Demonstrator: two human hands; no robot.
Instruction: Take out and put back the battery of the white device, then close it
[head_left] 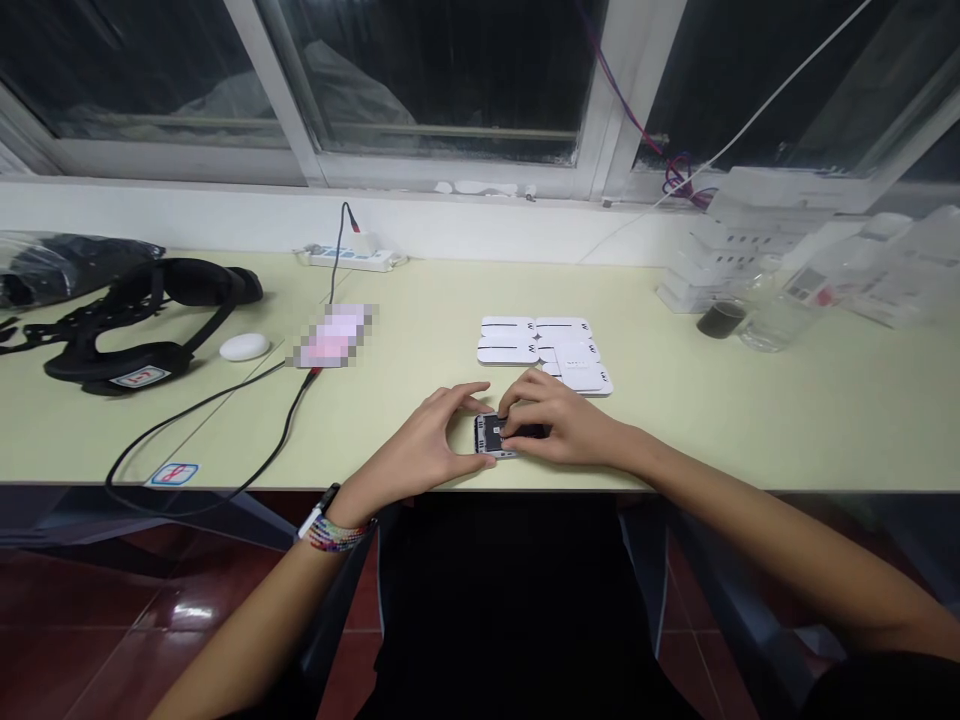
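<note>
Right hand (541, 418) on device (490, 434), black, grey-edged

Left of the pink-and-lilac phone (334, 336), the headset (150, 320) is black with a white, red and blue sticker (140, 377), the oval case (245, 347) is plain white, and the tag (175, 474) is white, edged in blue, with a red mark. Right of the phone, the flat cards (508, 338) are white with black lines and lettering. Below it, a bracelet (335, 533) mixes many colours in a beaded-looking pattern, while the tabletop (420, 310) around the phone is pale yellow-green.
</note>
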